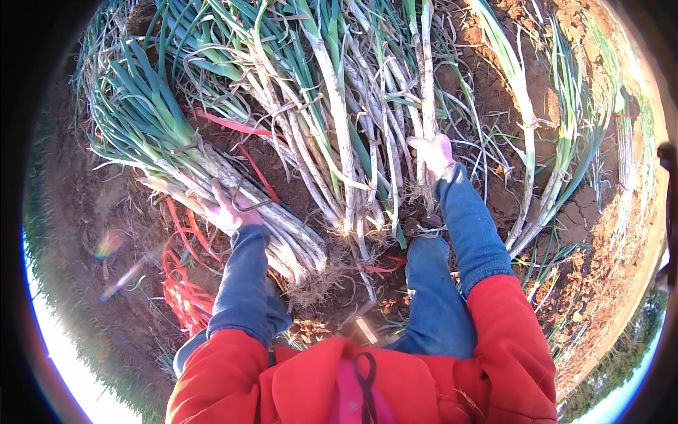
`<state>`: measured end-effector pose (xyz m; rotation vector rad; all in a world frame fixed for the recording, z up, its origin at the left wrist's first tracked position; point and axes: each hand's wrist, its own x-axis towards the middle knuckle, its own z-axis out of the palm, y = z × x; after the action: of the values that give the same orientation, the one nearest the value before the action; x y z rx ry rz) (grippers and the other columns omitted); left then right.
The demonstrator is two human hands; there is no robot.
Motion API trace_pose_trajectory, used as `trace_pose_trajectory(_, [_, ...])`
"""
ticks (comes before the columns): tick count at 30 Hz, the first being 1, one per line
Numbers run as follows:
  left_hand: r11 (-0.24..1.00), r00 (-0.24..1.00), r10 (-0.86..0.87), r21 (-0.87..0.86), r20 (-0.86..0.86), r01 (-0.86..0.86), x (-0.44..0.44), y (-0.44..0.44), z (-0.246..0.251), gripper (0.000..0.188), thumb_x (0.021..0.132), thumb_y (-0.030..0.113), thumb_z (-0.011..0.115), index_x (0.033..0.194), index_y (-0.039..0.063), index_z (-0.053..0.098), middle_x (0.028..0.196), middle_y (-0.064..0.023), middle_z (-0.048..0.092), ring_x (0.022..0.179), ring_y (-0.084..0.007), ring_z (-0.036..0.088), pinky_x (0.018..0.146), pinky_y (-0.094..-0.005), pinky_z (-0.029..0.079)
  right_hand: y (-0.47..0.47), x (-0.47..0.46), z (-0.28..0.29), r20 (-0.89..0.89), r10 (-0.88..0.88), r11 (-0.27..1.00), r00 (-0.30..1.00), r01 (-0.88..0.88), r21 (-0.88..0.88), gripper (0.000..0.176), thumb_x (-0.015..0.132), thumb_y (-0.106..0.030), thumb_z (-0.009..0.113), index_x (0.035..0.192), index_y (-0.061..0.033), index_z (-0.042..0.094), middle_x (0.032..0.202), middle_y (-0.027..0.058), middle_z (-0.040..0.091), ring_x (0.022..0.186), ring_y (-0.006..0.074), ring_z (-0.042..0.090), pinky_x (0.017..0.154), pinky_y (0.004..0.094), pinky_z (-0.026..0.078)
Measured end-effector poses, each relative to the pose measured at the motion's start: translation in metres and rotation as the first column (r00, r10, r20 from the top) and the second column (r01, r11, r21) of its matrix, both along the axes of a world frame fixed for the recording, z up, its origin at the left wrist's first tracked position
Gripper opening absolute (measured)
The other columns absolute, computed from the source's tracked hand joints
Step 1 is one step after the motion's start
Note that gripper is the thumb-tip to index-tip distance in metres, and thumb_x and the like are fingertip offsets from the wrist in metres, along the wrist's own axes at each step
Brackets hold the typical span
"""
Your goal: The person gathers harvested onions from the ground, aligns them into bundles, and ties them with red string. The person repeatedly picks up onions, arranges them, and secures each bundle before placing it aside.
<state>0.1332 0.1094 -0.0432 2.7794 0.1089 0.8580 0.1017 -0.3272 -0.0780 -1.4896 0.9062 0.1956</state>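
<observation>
My left hand [233,213] lies across a thick bundle of long green onions [280,222], with its fingers against the white stalks. A thin, bent metal rod [250,205] curves over the bundle beside that hand. To the right, my right hand [435,153] is closed around the lower shanks of a few onion stalks [428,79], just above their roots. Between my hands lies a loose spread of more long green onions [339,122], roots towards me and leaves pointing away. Part of each palm is hidden from above.
A tangle of red plastic strapping [185,297] lies on the soil at left, and a red strip [233,125] runs beneath the onions. More onions [556,180] lie at right, near a tied bundle [625,143]. My knee [431,286] is close below my right hand.
</observation>
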Motion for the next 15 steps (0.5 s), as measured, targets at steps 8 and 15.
trace_pose_trajectory(8, [0.998, 1.0, -0.004, -0.065, 0.018, 0.005, -0.002, 0.017, -0.02, 0.061, 0.078, -0.003, 0.059, 0.136, 0.009, 0.05, 0.137, -0.025, 0.042, 0.119, -0.0422, 0.048, 0.095, -0.0442, 0.047, 0.007, 0.016, 0.015, -0.044, 0.221, 0.924, 0.974, -0.195, 0.329, 0.023, 0.078, -0.019, 0.076, 0.09, -0.0005, 0.07, 0.073, 0.0063, 0.065, 0.061, 0.0149, 0.061, 0.052, 0.0277, 0.048])
trace_pose_trajectory(15, [0.992, 0.999, 0.022, 0.12, 0.042, -0.027, 0.0, 0.002, 0.006, 0.061, 0.077, -0.002, 0.062, 0.136, 0.009, 0.05, 0.135, -0.0254, 0.043, 0.118, -0.0425, 0.049, 0.094, -0.0459, 0.047, 0.008, 0.029, 0.025, -0.047, 0.326, 0.892, 0.944, -0.291, 0.346, 0.024, 0.081, -0.023, 0.075, 0.091, -0.0016, 0.072, 0.073, 0.0038, 0.065, 0.059, 0.0137, 0.06, 0.054, 0.0272, 0.048])
